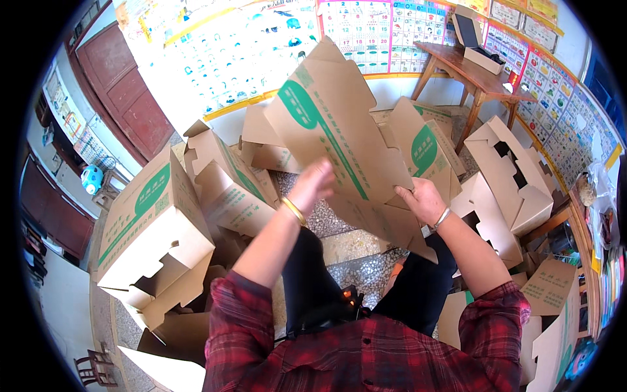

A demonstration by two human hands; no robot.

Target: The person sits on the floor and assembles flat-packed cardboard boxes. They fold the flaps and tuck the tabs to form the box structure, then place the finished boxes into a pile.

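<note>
A flat brown cardboard box piece (349, 134) with a green stripe and a green oval stands tilted in front of me. My right hand (423, 202) is closed on its right edge, with the thumb on the near face. My left hand (315, 181), a gold bangle on its wrist, is by the sheet's left side. Motion smears its fingers, and I cannot make out whether they touch the cardboard. The sheet's lower corner reaches down beside my right knee.
Folded cardboard boxes are piled on the left (140, 225) and on the right (513, 173). A wooden table (450, 62) with an open box (482, 55) stands at the back right. A wooden shelf (578, 228) is at far right. Posters (248, 59) cover the wall.
</note>
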